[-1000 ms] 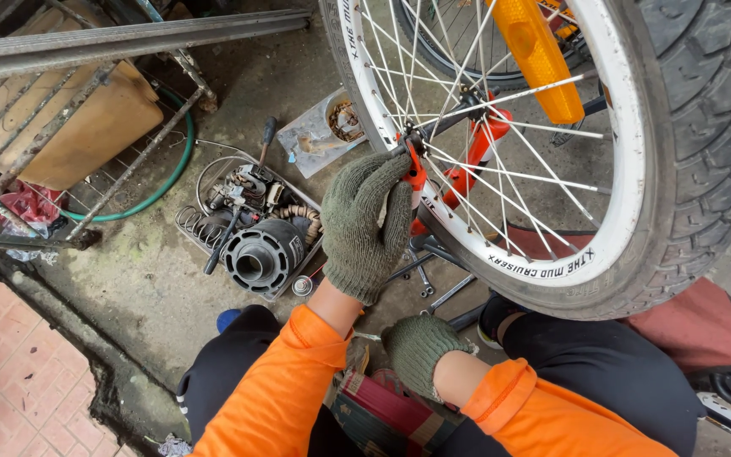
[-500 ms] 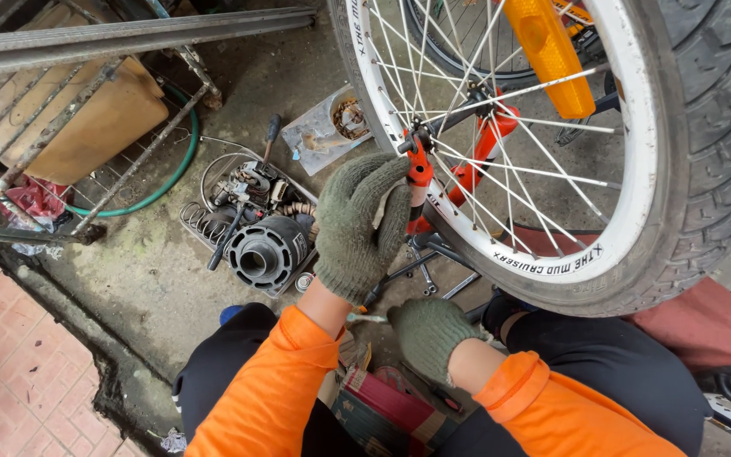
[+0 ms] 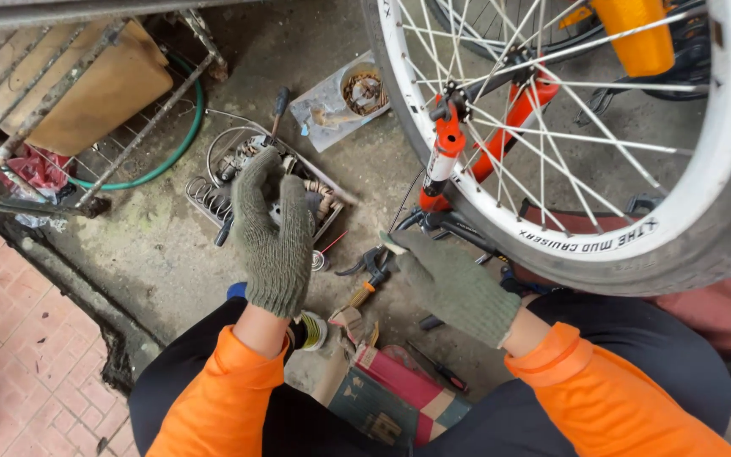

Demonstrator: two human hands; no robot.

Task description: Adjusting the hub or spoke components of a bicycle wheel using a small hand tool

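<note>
Left hand [image 3: 274,241], in a green knit glove, hangs open with fingers pointing far, over a wire tray [image 3: 213,203] of metal parts on the concrete floor; whether it touches anything there I cannot tell. Right hand [image 3: 454,283], gloved the same, lies open and empty, fingertips stretched left toward pliers [image 3: 364,264] on the floor, just beside them but apart. Above the right hand stands a bicycle wheel [image 3: 602,237] with a white rim, thin spokes and a knobby black tyre; an orange fork [image 3: 446,152] runs through it. Far of the tray lies a clear bag [image 3: 323,110] holding a coil. At far left, a green hose [image 3: 167,161] curves under a metal rack [image 3: 44,93]. Near the knees sits a red and teal box [image 3: 391,393], with a small tape roll [image 3: 313,330] to its left.
</note>
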